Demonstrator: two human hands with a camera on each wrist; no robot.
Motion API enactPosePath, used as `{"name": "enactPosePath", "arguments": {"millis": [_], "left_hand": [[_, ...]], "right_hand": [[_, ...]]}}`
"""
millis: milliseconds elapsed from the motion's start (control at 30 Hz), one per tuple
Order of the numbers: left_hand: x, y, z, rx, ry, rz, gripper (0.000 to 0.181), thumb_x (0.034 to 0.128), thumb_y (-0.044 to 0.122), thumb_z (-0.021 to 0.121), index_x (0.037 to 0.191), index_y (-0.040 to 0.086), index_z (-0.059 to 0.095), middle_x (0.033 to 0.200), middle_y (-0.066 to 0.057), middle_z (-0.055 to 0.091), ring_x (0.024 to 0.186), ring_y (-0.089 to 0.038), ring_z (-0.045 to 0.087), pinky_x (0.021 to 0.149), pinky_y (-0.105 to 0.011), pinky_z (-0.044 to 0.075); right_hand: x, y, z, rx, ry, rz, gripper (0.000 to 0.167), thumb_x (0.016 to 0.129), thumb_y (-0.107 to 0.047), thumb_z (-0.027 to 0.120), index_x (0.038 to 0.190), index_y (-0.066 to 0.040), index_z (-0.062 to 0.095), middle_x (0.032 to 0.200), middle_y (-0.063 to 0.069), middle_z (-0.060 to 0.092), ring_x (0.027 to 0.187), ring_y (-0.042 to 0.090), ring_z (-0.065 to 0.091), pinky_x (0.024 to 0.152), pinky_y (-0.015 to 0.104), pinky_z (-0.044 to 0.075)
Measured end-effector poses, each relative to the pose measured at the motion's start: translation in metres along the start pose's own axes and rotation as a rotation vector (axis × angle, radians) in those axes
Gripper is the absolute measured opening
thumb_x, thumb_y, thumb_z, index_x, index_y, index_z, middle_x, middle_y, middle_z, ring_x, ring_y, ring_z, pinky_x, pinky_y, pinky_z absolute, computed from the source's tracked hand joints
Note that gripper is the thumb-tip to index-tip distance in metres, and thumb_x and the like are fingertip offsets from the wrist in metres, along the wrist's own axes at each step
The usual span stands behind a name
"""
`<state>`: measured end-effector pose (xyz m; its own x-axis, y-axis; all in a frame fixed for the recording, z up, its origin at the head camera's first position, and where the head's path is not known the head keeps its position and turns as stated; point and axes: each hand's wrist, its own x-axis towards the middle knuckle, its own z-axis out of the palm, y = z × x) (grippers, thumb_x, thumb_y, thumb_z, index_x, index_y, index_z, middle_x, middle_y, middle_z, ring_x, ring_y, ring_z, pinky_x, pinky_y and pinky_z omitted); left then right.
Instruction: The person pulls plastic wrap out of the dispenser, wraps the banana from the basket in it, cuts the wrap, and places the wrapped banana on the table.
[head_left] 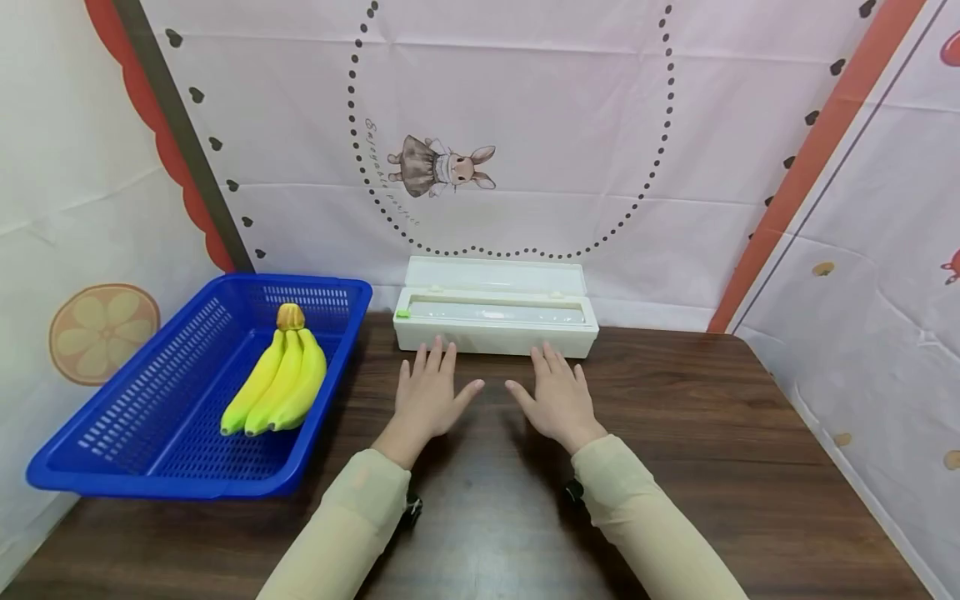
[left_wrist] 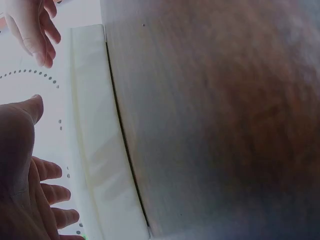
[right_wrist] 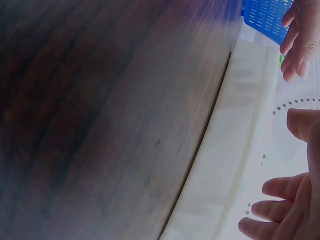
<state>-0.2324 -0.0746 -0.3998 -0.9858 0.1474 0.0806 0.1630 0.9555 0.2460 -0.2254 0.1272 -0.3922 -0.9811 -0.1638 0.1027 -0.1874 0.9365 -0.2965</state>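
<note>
A long white box (head_left: 495, 337) stands at the back of the table, its lid (head_left: 495, 273) raised behind it. A clear strip and a small green tab show along its top. My left hand (head_left: 429, 398) is held out in front of the box's left part, fingers extended and thumb spread. Toward the box's right part reaches my right hand (head_left: 558, 400), also with straight fingers. Neither hand holds anything. The wrist views show the fingers of the left hand (left_wrist: 50, 195) and right hand (right_wrist: 285, 205) near the box front; contact cannot be made out.
At the left sits a blue plastic basket (head_left: 176, 486) with slotted walls. Inside it lies a bunch of yellow bananas (head_left: 285, 379). The dark wooden table (head_left: 675, 483) meets a printed cloth (head_left: 562, 125) at the back and sides.
</note>
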Motion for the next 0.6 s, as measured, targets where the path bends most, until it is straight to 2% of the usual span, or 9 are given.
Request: {"name": "enactPosePath", "arguments": {"millis": [300,600], "left_hand": [[0.0032,-0.0021,-0.0025,-0.008,0.009,-0.007,0.08,0.0924,0.063,0.039,0.152,0.012,0.02,0.159,-0.014,0.011,0.145,-0.037,0.012,0.114,-0.058,0.015],[0.0071,-0.004,-0.0046,-0.016,0.02,0.004,0.08,0.0929,0.062,0.038,0.152,0.011,0.019,0.159,-0.015,0.01,0.145,-0.037,0.012,0.114,-0.058,0.016]], "right_hand": [[0.0021,0.0008,-0.0011,0.017,0.01,-0.01,0.077,0.094,-0.056,0.043,0.149,-0.005,0.026,0.156,0.015,0.021,0.144,0.033,0.021,0.114,0.057,0.016],[0.0031,-0.0001,-0.0035,0.014,-0.003,-0.002,0.078,0.094,-0.055,0.044,0.149,-0.003,0.025,0.156,0.017,0.021,0.144,0.032,0.021,0.114,0.056,0.017]]}}
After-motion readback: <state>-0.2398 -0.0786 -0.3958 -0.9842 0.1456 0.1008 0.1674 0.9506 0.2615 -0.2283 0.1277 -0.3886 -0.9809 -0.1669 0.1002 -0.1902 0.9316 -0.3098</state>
